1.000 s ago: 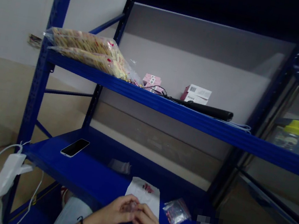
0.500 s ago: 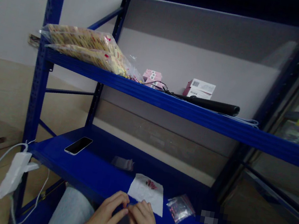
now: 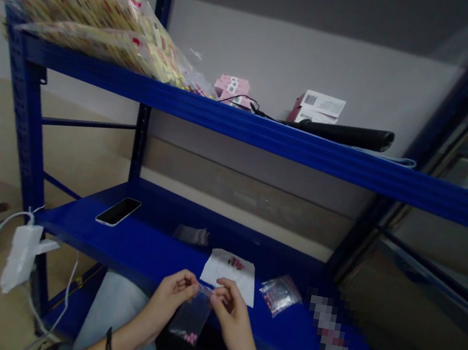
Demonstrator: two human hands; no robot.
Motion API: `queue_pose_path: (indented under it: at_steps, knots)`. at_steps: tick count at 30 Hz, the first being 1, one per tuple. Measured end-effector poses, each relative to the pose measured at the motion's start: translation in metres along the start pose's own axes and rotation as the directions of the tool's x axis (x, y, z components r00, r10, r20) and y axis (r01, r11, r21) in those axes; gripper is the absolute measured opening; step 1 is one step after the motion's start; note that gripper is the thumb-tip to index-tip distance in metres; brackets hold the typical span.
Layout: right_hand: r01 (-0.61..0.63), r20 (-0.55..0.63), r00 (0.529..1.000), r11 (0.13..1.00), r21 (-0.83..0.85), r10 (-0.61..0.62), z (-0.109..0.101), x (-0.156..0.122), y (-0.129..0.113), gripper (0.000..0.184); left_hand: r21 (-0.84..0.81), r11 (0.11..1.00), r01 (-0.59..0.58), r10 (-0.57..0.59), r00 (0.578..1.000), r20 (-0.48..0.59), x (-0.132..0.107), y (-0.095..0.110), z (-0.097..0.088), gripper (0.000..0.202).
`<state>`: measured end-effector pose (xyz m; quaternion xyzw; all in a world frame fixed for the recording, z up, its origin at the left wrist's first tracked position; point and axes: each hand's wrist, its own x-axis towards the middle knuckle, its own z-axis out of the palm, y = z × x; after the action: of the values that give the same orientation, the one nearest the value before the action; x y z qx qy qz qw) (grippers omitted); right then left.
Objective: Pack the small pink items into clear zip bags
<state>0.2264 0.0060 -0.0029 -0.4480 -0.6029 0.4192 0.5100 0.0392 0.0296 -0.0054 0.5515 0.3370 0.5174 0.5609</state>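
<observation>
Between my hands a small clear zip bag hangs upright, with several small pink pieces at its bottom. My left hand pinches the bag's upper left corner. At the upper right corner, the fingers of my right hand are closed on it. Just beyond my hands lies a white sheet of paper with a small pile of dark red pieces on it. To the right of the paper is another clear zip bag holding similar reddish pieces.
On the blue lower shelf lie a phone and some clear bags. Overhead, the upper shelf carries large filled bags, pink boxes and a black rod. A white power strip hangs at the left.
My hands have moved slightly apart, and the bag now hangs in plain view with the pink pieces showing. The camera view has shifted closer and lower.
</observation>
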Motion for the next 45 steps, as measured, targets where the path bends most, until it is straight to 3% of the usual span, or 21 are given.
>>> queue_pose_path:
  at_steps: [5,11,23,28,33,39,45]
  knots:
    - [-0.057,-0.006,0.998,0.998,-0.009,0.057,0.005,-0.003,0.001,0.036,-0.03,1.0,0.005,-0.006,1.0,-0.028,-0.002,-0.005,0.001,0.029]
    - [-0.088,-0.034,0.995,0.996,0.031,0.089,0.004,-0.01,-0.008,0.038,0.125,0.992,-0.019,0.01,0.997,0.077,-0.006,-0.003,-0.006,0.031]
    - [-0.125,-0.098,0.986,0.989,0.083,0.132,0.002,-0.006,0.006,0.037,0.279,0.956,-0.086,0.074,0.996,0.051,-0.008,-0.008,-0.005,0.032]
    - [-0.085,-0.047,0.995,0.995,0.045,0.087,0.0,-0.012,-0.001,0.034,0.373,0.916,-0.148,0.099,0.984,0.148,-0.014,-0.001,-0.006,0.03]
    - [-0.032,0.024,0.999,0.999,-0.022,0.033,-0.001,-0.019,-0.004,0.032,0.455,0.863,-0.221,0.167,0.974,0.155,-0.021,0.002,-0.005,0.027]
    - [-0.028,-0.006,1.0,0.998,-0.056,0.028,-0.004,-0.016,0.002,0.032,0.467,0.856,-0.221,0.137,0.969,0.207,-0.019,0.002,-0.001,0.024]
    - [-0.005,0.093,0.996,0.997,-0.079,0.012,-0.004,-0.018,0.002,0.026,0.513,0.817,-0.262,0.172,0.961,0.218,-0.018,0.001,-0.002,0.027]
